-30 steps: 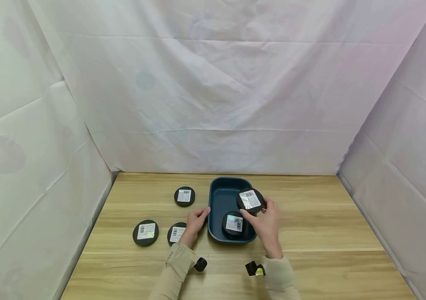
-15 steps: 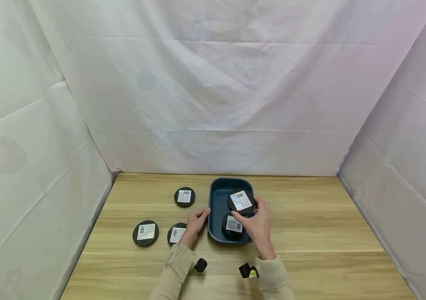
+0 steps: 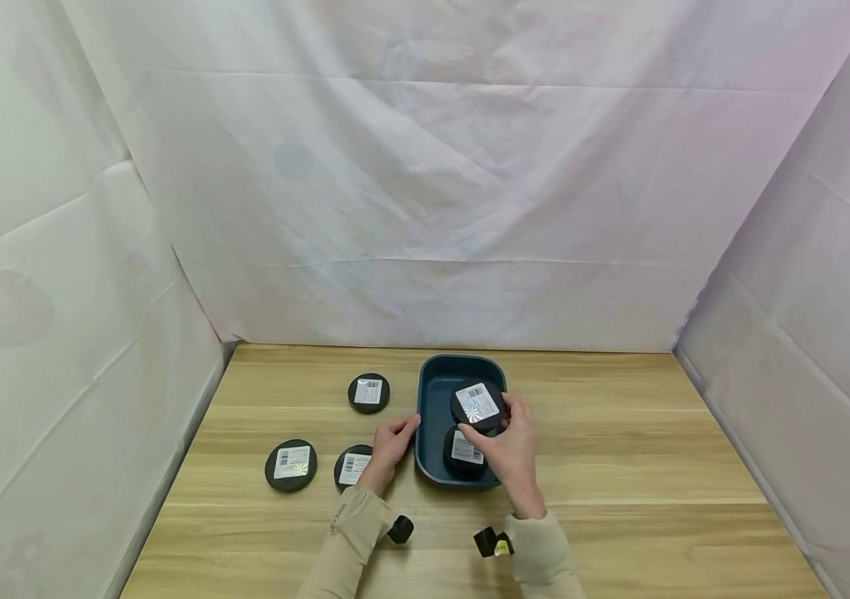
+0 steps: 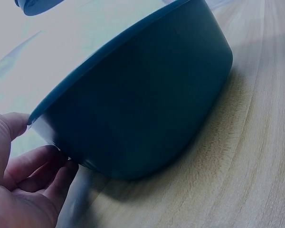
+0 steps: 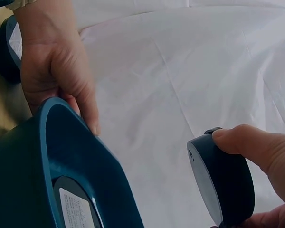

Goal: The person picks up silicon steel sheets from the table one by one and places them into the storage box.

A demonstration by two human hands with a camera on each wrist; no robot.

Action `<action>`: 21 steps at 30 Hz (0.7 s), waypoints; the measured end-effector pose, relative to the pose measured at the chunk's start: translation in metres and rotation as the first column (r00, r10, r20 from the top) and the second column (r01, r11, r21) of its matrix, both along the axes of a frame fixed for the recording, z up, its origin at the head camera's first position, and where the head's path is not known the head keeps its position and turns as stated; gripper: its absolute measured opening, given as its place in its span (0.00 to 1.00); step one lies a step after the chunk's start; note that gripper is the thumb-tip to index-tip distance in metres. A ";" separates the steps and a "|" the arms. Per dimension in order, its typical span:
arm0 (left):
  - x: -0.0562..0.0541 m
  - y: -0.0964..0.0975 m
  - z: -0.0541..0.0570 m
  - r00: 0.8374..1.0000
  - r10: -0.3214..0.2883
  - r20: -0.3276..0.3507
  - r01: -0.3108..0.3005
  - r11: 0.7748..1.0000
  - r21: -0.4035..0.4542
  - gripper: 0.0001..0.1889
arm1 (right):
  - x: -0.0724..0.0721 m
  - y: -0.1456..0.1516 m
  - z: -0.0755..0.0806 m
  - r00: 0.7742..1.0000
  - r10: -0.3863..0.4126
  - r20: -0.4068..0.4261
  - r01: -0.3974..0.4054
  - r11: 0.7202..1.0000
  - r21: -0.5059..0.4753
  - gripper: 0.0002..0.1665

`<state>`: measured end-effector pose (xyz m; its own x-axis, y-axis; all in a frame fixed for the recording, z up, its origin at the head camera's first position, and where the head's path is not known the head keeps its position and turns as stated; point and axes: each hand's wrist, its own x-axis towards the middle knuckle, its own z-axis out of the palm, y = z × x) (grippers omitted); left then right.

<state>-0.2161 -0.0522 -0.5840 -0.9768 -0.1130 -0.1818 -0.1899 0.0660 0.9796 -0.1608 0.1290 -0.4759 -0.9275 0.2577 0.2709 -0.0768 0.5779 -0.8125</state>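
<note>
A dark blue rectangular plastic bin (image 3: 434, 408) stands on the table. My left hand (image 3: 392, 445) grips its left side; the left wrist view shows the thumb at the rim and the fingers against the outer wall (image 4: 133, 99). My right hand (image 3: 513, 453) pinches a round, flat black case (image 3: 477, 403) by its edges, with a white barcode label facing up. The right wrist view shows this case (image 5: 225, 183) tilted and off the table. In the head view it appears over the bin. Another labelled black case (image 3: 466, 450) lies inside at the near end.
Left of the bin, more round black cases lie label up on the wooden table (image 3: 635, 449): one at the back (image 3: 368, 393), one at far left (image 3: 291, 466), one (image 3: 351, 467) partly behind the left forearm. White cloth (image 3: 432, 208) hangs behind and at both sides.
My right hand has carried the black case leftward, from the bin's right rim to over its middle. The left hand stays at the bin's left side.
</note>
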 end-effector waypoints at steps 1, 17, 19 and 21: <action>0.000 0.000 0.000 1.000 0.002 0.006 -0.002 1.000 0.004 0.18 | 0.000 0.000 -0.001 1.000 0.000 0.002 0.000 1.000 0.000 0.44; 0.002 0.000 0.001 1.000 -0.009 0.017 0.009 1.000 -0.017 0.19 | 0.004 -0.001 -0.031 0.997 -0.022 0.071 0.021 1.000 0.011 0.46; 0.002 -0.001 0.001 1.000 -0.008 0.015 0.008 1.000 -0.012 0.20 | 0.004 -0.002 -0.035 0.996 -0.022 0.086 0.021 1.000 0.012 0.46; 0.002 0.000 0.002 1.000 -0.007 0.011 0.007 1.000 -0.007 0.19 | 0.004 -0.002 -0.038 0.995 -0.023 0.098 0.022 1.000 0.012 0.46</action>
<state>-0.2138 -0.0525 -0.5824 -0.9756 -0.1077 -0.1913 -0.1998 0.0747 0.9770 -0.1566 0.1274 -0.5136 -0.9437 0.2763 0.1821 0.0161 0.5878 -0.8088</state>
